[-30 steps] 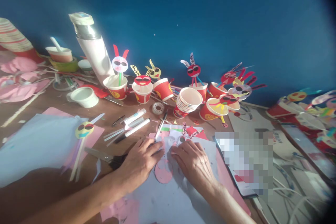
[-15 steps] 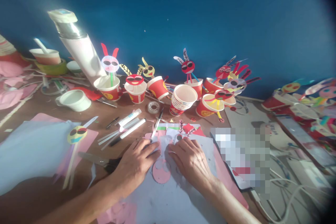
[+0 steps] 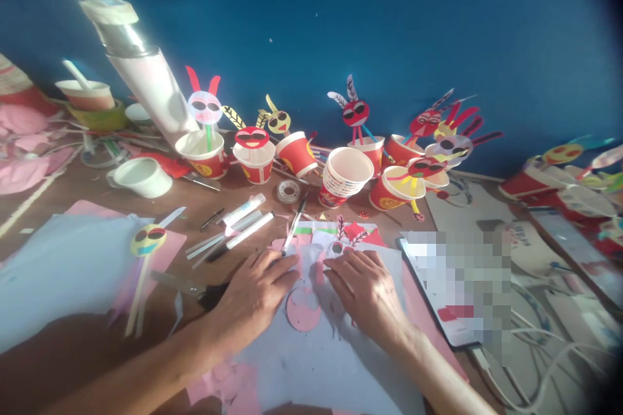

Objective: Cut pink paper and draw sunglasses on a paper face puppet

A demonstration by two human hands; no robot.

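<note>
My left hand (image 3: 265, 282) lies palm down with its fingers stretched out flat, its fingertips at a pink paper strip (image 3: 300, 266). Across a narrow gap, my right hand (image 3: 363, 282) rests in the same way beside a second pink paper strip (image 3: 320, 271). Both hands are open. Just below the fingertips a pink paper disc (image 3: 304, 316) lies on a pale blue sheet (image 3: 292, 373). Beyond my right fingers, a paper piece with an eye spot (image 3: 337, 248) and black-striped feelers (image 3: 357, 235) is partly covered.
Behind the work stand red paper cups (image 3: 296, 159) with paper faces, a stacked set of cups (image 3: 331, 189) and a tape roll (image 3: 289, 192). Markers (image 3: 250, 235) and scissors (image 3: 182, 285) lie left. A white mug (image 3: 143, 178) and flask (image 3: 150, 91) stand farther left; a phone (image 3: 433, 298) lies right.
The view has shifted slightly. My right hand has moved a little away from my left, so the pink strip beside it shows more. The pink disc stays on the sheet.
</note>
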